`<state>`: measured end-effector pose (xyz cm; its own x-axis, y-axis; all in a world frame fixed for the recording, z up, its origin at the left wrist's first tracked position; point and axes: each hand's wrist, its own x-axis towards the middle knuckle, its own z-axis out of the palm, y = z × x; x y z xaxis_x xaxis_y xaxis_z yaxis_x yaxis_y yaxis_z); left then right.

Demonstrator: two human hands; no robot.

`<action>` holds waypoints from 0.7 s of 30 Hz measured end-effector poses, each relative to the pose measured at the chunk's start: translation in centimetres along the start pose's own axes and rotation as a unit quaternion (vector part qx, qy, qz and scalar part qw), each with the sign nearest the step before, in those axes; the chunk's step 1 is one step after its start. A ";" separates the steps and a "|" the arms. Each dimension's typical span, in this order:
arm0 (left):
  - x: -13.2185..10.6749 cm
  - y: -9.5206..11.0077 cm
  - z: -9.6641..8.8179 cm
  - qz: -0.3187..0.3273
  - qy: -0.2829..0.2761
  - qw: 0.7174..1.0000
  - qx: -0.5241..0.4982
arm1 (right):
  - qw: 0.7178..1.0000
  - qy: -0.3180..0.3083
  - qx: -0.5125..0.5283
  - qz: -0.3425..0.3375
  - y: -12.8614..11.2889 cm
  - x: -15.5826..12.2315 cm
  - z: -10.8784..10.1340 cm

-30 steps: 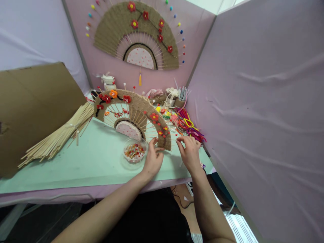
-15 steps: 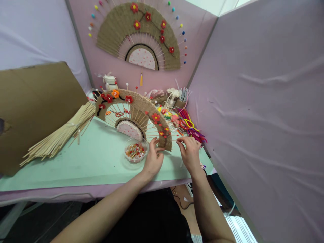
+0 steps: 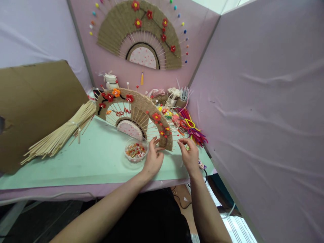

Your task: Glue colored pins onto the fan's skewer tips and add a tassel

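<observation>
The step in hand appears to be fine work at the right end of the woven folding fan (image 3: 146, 103), which stands tilted on the desk (image 3: 101, 162) before the person. The right hand (image 3: 190, 156) has thumb and forefinger together on what looks like a small white bead (image 3: 178, 141), just beside the fan's outer edge. The left hand (image 3: 154, 160) touches the fan's lower end, fingers slightly apart; whether they clamp it, I cannot tell. The next move likely calls for a steady fan and a light, exact pinch. A clear bowl (image 3: 125, 151) crowds the left hand; pipe cleaners (image 3: 199, 137) and the partition (image 3: 253, 101) limit the right. Open desk lies left of the bowl; the front edge runs close under both forearms.
</observation>
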<state>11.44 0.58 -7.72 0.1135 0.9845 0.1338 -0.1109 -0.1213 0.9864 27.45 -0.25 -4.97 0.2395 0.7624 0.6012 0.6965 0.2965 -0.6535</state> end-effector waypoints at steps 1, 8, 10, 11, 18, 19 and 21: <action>0.0 0.0 0.0 0.000 0.001 1.000 -0.002 | 1.000 0.000 0.000 0.000 0.0 0.0 0.0; 0.0 -0.2 0.0 0.007 0.002 1.000 -0.001 | 0.998 0.014 -0.053 -0.034 -0.4 -0.1 -0.2; 0.0 -0.2 0.0 0.009 0.003 1.000 0.001 | 0.996 0.016 -0.078 -0.048 -0.5 -0.1 -0.2; 0.0 -0.2 0.0 0.011 0.004 1.000 0.002 | 0.995 0.017 -0.088 -0.053 -0.5 -0.1 -0.2; 0.0 -0.5 0.0 0.012 0.001 1.000 0.004 | 0.987 0.020 -0.129 -0.089 -0.6 0.0 -0.2; 0.0 -0.5 0.0 0.013 0.001 1.000 0.004 | 0.987 0.018 -0.133 -0.092 -0.6 0.0 -0.2; 0.0 -0.5 0.0 0.017 0.001 1.000 0.005 | 0.985 0.017 -0.141 -0.096 -0.6 0.0 -0.2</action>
<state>11.47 0.60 -8.22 0.1082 0.9801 0.1662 -0.1046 -0.1550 0.9824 27.19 -0.57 -4.45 0.1034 0.6865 0.7197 0.8902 0.2588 -0.3748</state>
